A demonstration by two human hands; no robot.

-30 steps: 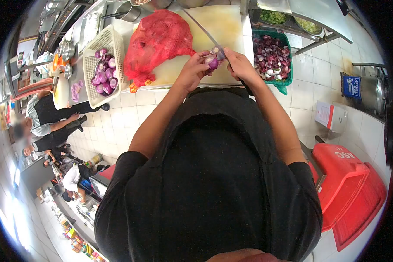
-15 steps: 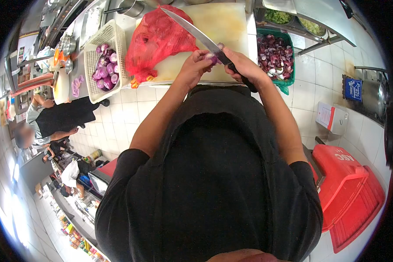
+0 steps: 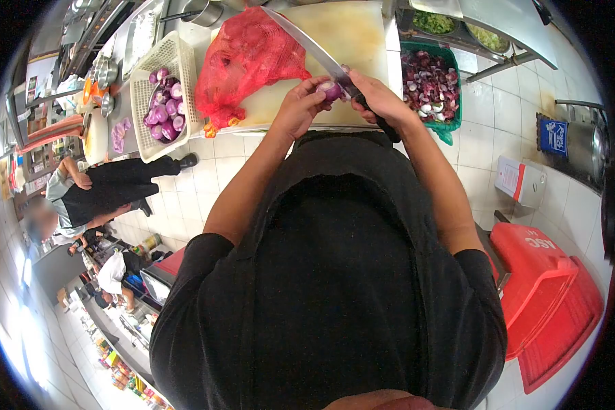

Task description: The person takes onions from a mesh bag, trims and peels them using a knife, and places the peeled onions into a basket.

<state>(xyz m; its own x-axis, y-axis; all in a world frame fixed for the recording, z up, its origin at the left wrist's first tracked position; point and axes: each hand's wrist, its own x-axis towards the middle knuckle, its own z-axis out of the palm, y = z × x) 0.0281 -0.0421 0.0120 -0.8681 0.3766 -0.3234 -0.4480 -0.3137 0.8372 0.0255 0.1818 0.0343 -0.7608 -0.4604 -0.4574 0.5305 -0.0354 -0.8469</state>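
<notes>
My left hand (image 3: 302,106) is closed around a red onion (image 3: 330,91) above the near edge of the cutting board (image 3: 352,34). The black handle of a large knife (image 3: 311,48) is in my right hand (image 3: 379,101), its long blade pointing away and to the left. Near the handle, the blade's base is close against the onion; whether it touches, I cannot tell. A red mesh bag (image 3: 249,61) of onions lies on the board, left of my hands. Left of the bag, a cream plastic basket (image 3: 190,68) holds several peeled onions (image 3: 165,109).
On my right, a green crate (image 3: 456,82) holds onion skins and trimmings. Trays of chopped greens (image 3: 434,25) stand beyond it. A red bin (image 3: 526,273) is at the lower right. One co-worker (image 3: 96,188) stands at the left; another (image 3: 113,273) bends farther back.
The onion in my left hand has turned and shows more of its side. The knife tip has shifted slightly right. The co-worker at the left has moved closer.
</notes>
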